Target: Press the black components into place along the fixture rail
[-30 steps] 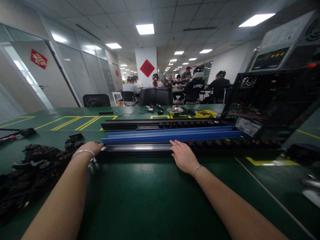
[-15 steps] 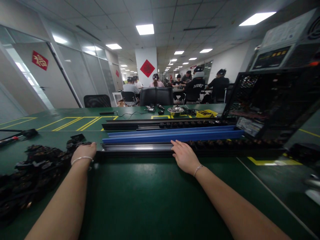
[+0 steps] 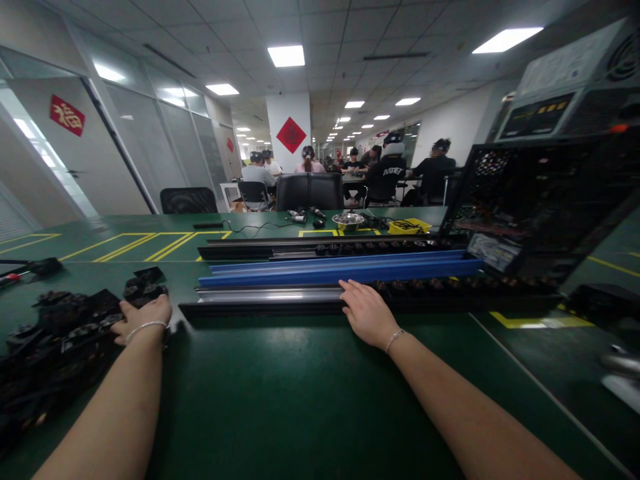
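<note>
My left hand (image 3: 144,319) is at the right side of a pile of black plastic-and-metal parts (image 3: 75,333). Its fingers are apart, and I see nothing held in it. My right hand (image 3: 369,312) lies with outstretched fingers at the near edge of a long black rail (image 3: 270,308). Silvery metal shows along the rail's left half, while a row of dark parts (image 3: 440,285) sits in its right half. Just behind runs a long blue rail (image 3: 320,268), and behind that a second black rail (image 3: 240,251) with several parts in it.
At the right stands an open black computer case (image 3: 530,193) with a grey power-supply-like box (image 3: 560,87) on top. A metal bowl (image 3: 349,221), a yellow tray (image 3: 410,227) and cables lie farther back on the green table (image 3: 280,393). People sit at tables in the background.
My left hand has moved left from the near rail's left end to the pile, and its fingers have spread. My right hand has stayed on the rail. The view has shifted slightly.
</note>
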`<state>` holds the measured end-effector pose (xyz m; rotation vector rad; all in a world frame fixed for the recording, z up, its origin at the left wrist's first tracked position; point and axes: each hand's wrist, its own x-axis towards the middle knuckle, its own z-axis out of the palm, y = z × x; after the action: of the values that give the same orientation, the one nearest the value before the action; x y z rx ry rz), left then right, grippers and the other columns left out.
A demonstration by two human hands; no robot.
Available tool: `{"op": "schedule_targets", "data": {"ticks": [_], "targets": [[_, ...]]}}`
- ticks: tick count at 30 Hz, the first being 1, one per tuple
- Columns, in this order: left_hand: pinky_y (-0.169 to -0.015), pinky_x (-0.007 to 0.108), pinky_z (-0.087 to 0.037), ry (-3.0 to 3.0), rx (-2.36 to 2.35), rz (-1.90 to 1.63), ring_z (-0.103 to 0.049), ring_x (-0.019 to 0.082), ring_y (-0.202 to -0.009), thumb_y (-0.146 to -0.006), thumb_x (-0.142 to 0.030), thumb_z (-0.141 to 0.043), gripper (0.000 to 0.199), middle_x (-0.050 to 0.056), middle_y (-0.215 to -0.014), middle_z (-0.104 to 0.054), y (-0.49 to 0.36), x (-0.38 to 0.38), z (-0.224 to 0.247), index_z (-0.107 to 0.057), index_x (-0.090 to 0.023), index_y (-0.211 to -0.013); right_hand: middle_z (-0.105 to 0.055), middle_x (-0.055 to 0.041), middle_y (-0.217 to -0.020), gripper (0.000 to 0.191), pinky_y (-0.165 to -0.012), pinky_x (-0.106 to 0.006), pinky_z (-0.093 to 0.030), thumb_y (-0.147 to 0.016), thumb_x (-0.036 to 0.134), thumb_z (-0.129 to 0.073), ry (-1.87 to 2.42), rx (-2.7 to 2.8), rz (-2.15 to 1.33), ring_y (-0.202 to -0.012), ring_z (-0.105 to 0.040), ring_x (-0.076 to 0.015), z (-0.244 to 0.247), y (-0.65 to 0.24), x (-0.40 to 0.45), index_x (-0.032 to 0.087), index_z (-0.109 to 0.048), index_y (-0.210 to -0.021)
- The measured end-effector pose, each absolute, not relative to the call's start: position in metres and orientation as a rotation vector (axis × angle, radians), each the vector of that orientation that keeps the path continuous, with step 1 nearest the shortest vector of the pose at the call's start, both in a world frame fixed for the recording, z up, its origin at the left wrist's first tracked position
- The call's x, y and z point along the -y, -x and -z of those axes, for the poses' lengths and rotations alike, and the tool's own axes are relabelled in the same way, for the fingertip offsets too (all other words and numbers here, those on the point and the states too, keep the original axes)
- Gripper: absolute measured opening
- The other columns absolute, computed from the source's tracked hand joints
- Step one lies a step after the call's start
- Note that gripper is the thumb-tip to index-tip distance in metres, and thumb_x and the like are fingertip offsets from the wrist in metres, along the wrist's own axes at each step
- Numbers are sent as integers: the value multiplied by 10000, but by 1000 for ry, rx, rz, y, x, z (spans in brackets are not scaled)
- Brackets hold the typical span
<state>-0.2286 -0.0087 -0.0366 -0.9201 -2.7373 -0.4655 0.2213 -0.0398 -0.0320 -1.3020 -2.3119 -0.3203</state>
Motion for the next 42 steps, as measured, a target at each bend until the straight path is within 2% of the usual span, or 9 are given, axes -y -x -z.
{"op": "schedule_targets", "data": {"ticks": [3, 8, 10, 13, 16, 20, 27, 35, 42], "targets": [[-873, 522, -373, 836, 2882, 728, -338, 350, -1221, -789, -582, -203, 562, -6, -1478, -222, 216, 16, 29, -539, -316, -1154, -527, -68, -1266, 192, -985, -383, -335, -779, 180, -488, 1268, 2287, 330, -1185, -435, -223, 31, -220, 40, 176, -605, -932], [-973, 584, -246, 1022, 2641, 855, -55, 391, -1334, -835, -509, -269, 523, 76, -1504, -95, 174, 24, 6, -534, -224, -1185, -631, -64, -1034, 218, -938, -352, -350, -772, 151, -440, 1187, 2095, 430, -1030, -509, -200, 20, -221, 44, 178, -616, -898], [-1002, 567, -230, 1240, 2452, 875, -77, 390, -1332, -842, -458, -316, 509, 110, -1490, -151, 148, 22, -1, -523, -165, -1203, -611, -88, -980, 223, -903, -375, -343, -765, 182, -453, 1361, 1859, 562, -982, -494, -227, 15, -225, 44, 165, -607, -925], [-1018, 525, -262, 1620, 2109, 854, -141, 348, -1337, -844, -389, -365, 459, 125, -1469, -224, 97, 19, -2, -517, -156, -1209, -583, -110, -944, 263, -873, -399, -324, -743, 228, -479, 1587, 1661, 666, -926, -470, -245, 14, -235, 42, 147, -595, -965], [-1053, 448, -260, 2061, 1779, 742, -156, 302, -1347, -826, -380, -435, 456, 102, -1492, -156, 40, 21, 6, -494, -185, -1234, -569, -101, -847, 209, -867, -415, -308, -733, 257, -480, 1689, 1651, 680, -878, -456, -246, 16, -242, 38, 157, -606, -866], [-1053, 433, -264, 2332, 1638, 569, -194, 248, -1344, -872, -438, -328, 490, 56, -1496, -158, -11, 31, 20, -397, -242, -1316, -557, -99, -834, 201, -920, -455, -257, -736, 267, -462, 1758, 1651, 685, -864, -448, -246, 19, -242, 36, 167, -605, -834], [-1031, 523, -232, 2383, 1642, 385, -285, 274, -1297, -836, -522, -344, 533, 12, -1402, -388, -26, 38, 27, -369, -312, -1325, -570, -91, -860, 227, -994, -532, -144, -755, 237, -428, 1738, 1704, 622, -839, -454, -239, 20, -235, 38, 181, -603, -889], [-1017, 557, -216, 2238, 1733, 432, -269, 345, -1288, -776, -535, -448, 679, 75, -1401, -374, -48, 42, 34, -284, -259, -1374, -581, -77, -867, 237, -1005, -543, -106, -767, 243, -428, 1722, 1738, 571, -831, -463, -225, 19, -232, 40, 183, -605, -913], [-1027, 507, -242, 2300, 1665, 411, -260, 317, -1297, -796, -449, -449, 609, 28, -1422, -350, -43, 43, 32, -307, -279, -1364, -602, -76, -885, 225, -999, -536, -118, -765, 235, -438, 1677, 1759, 544, -839, -469, -230, 19, -226, 41, 194, -606, -908]]}}
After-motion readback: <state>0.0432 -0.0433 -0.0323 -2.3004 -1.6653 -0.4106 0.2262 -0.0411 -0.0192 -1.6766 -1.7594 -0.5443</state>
